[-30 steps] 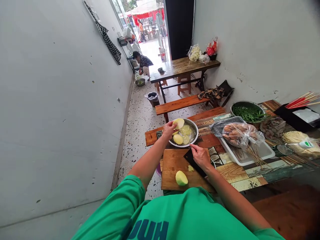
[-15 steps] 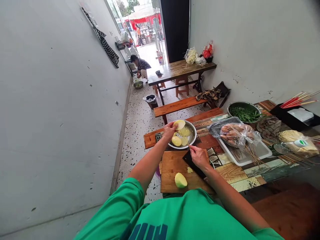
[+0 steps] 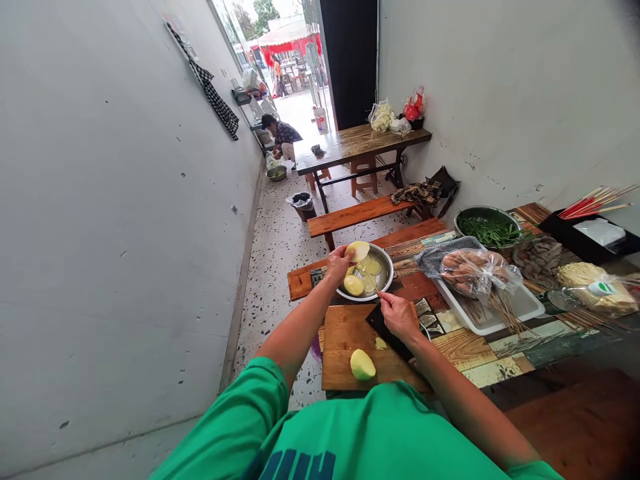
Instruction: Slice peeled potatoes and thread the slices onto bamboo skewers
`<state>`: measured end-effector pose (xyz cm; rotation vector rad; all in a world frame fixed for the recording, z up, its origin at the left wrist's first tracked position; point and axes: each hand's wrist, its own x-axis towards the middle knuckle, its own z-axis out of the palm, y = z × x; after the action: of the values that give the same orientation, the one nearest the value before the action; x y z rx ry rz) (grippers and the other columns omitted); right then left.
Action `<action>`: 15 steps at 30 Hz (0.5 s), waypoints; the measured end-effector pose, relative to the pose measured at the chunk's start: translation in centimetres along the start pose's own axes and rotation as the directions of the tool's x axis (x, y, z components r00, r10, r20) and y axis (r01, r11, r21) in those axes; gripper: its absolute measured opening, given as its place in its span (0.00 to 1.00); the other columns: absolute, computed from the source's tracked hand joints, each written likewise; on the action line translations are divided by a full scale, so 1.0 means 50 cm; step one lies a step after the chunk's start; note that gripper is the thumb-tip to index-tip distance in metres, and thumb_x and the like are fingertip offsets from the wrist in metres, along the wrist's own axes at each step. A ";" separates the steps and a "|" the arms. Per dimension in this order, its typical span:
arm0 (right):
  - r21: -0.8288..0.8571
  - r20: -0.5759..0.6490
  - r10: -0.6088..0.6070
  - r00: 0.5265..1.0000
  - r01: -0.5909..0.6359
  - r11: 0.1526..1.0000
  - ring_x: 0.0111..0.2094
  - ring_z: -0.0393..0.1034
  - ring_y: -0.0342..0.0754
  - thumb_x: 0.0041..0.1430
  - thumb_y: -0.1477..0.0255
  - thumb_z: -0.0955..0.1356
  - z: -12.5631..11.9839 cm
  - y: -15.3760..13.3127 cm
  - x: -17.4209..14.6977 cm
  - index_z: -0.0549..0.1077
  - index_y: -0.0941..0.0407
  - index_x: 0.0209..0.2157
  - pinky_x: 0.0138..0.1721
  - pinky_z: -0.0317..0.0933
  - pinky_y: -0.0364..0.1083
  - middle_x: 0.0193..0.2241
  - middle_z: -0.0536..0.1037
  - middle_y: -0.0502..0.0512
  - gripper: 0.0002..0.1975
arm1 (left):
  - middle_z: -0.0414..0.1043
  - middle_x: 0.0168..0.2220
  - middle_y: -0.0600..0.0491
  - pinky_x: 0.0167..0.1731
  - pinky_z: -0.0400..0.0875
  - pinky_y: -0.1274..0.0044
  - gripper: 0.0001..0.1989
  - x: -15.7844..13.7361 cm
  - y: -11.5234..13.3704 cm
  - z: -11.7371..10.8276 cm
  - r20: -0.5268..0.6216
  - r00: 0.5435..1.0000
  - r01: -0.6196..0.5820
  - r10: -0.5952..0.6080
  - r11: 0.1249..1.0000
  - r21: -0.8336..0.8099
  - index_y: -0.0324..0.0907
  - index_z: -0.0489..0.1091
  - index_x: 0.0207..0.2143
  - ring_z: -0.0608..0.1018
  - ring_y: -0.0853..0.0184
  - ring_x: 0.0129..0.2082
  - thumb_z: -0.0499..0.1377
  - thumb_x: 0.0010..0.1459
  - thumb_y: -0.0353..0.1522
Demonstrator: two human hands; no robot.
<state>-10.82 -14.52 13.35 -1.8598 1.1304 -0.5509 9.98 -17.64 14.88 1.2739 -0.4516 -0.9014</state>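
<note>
My left hand (image 3: 338,263) holds a pale potato slice (image 3: 359,251) over the near rim of a steel bowl (image 3: 386,280) that has more potato pieces in water. My right hand (image 3: 399,315) pinches a thin wooden skewer (image 3: 371,281) that points up toward the slice. Under the right hand a dark cleaver (image 3: 381,325) lies on a wooden cutting board (image 3: 345,347). A peeled potato half (image 3: 362,365) and a small offcut (image 3: 381,343) rest on the board near me.
A white tray (image 3: 520,308) with a bag of sausages (image 3: 473,270) and skewers lies to the right. Behind it are a bowl of greens (image 3: 489,227) and noodles (image 3: 585,275). Benches (image 3: 357,212) and a table (image 3: 357,141) stand ahead. A person crouches far off by the doorway.
Both hands stay in almost the same pose, with the slice over the bowl and the skewer near it. The head view has shifted slightly.
</note>
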 end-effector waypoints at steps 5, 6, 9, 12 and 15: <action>0.004 0.004 0.009 1.000 -0.009 1.000 0.31 0.74 0.49 0.57 0.67 0.59 -0.002 -0.002 0.002 0.78 0.60 0.45 0.35 0.66 0.45 0.30 0.80 0.58 0.23 | 0.73 0.31 0.54 0.29 0.73 0.78 0.17 0.001 0.002 -0.001 -0.001 1.000 0.002 -0.002 1.000 0.011 0.38 0.72 0.34 0.73 0.71 0.29 0.71 0.42 0.34; 0.005 0.007 0.012 1.000 -0.012 1.000 0.31 0.74 0.49 0.57 0.67 0.59 -0.003 -0.003 0.002 0.78 0.60 0.45 0.35 0.66 0.45 0.31 0.81 0.58 0.23 | 0.73 0.31 0.55 0.29 0.73 0.78 0.16 0.002 0.001 -0.001 0.000 1.000 0.000 0.000 1.000 0.013 0.38 0.72 0.34 0.73 0.71 0.29 0.71 0.42 0.34; 0.017 0.009 0.016 1.000 -0.016 1.000 0.30 0.74 0.49 0.57 0.67 0.59 -0.002 -0.004 0.000 0.78 0.59 0.45 0.34 0.66 0.45 0.29 0.80 0.57 0.22 | 0.72 0.30 0.55 0.28 0.72 0.78 0.16 0.005 0.000 -0.002 0.016 1.000 -0.014 0.014 1.000 0.020 0.38 0.72 0.33 0.73 0.71 0.28 0.70 0.42 0.33; 0.036 -0.003 0.015 1.000 -0.015 0.999 0.29 0.73 0.48 0.57 0.66 0.59 -0.001 -0.002 0.000 0.78 0.59 0.46 0.32 0.66 0.44 0.25 0.78 0.55 0.23 | 0.72 0.29 0.56 0.27 0.72 0.79 0.15 0.006 -0.003 -0.001 0.037 0.999 -0.037 0.036 0.999 0.030 0.38 0.72 0.33 0.72 0.72 0.27 0.70 0.42 0.33; 0.052 -0.015 0.009 1.000 -0.008 0.999 0.27 0.72 0.48 0.57 0.65 0.59 -0.001 -0.001 0.001 0.78 0.59 0.45 0.29 0.65 0.44 0.22 0.76 0.54 0.23 | 0.71 0.28 0.57 0.27 0.72 0.79 0.14 0.006 -0.005 0.002 0.045 0.998 -0.045 0.043 0.998 0.046 0.39 0.72 0.33 0.71 0.72 0.26 0.69 0.43 0.32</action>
<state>-10.79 -14.55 13.42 -1.8077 1.1231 -0.5849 10.01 -17.96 14.60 1.2845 -0.5361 -0.8873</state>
